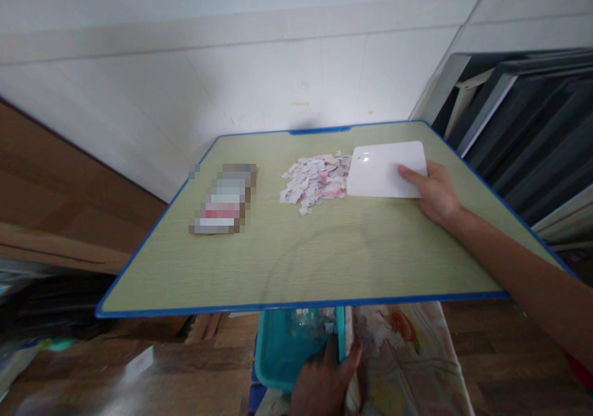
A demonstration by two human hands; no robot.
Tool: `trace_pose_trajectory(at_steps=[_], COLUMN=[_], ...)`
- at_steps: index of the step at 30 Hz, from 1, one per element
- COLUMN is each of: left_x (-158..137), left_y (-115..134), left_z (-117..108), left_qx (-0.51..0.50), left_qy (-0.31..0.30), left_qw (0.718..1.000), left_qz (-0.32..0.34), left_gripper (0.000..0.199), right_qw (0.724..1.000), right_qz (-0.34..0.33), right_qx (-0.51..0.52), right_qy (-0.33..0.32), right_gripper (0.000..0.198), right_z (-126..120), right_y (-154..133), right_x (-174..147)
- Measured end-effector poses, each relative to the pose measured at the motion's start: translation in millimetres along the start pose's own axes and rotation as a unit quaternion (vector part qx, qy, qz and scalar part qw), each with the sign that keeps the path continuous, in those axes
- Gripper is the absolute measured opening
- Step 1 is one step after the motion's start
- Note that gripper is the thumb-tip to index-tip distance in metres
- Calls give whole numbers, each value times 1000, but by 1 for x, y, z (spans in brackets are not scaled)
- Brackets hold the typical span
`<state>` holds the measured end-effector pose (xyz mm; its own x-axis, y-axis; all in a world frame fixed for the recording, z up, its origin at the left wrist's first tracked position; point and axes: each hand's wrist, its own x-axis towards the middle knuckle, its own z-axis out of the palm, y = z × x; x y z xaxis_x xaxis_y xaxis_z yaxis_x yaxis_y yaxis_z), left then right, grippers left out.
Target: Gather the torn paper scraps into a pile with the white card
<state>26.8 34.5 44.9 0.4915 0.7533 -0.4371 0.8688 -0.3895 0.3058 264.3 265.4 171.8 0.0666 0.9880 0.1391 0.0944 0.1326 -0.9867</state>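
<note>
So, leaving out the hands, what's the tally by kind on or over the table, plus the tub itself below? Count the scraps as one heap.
White flat panel, held in the right hand: 1
Heap of paper scraps: 1
Pixelated item, too obscured to identify: 1
Turquoise tub: 1
Total: 4

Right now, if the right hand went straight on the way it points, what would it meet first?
Most likely the paper scraps: the right hand holds a white board whose leading edge faces them, touching or nearly so; I cannot tell which.
</note>
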Motion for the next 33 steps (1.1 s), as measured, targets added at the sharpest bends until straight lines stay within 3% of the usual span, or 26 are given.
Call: trace_pose_trajectory(at_steps=[7, 14, 25, 33], left_x=[1, 0, 0, 0], left_y=[0, 1, 1, 0], left_z=[3, -3, -2, 2], left_qx=[1, -14, 35, 64], left_qy=[0, 2, -9, -9], left_qw=[1000, 1000, 999, 998], left_qz=[-5, 2, 0, -16], left_gripper=[73, 72, 63, 61], right_qw=[993, 966, 884, 873], right_qz=[13, -11, -99, -89], right_qx=[-54, -80, -141, -118], right_qy=[-104, -246, -435, -465], right_gripper=[20, 18, 21, 21], right_z=[3, 15, 38, 40], right_y=[-1, -10, -20, -25], right_x=[-9, -22, -49, -51])
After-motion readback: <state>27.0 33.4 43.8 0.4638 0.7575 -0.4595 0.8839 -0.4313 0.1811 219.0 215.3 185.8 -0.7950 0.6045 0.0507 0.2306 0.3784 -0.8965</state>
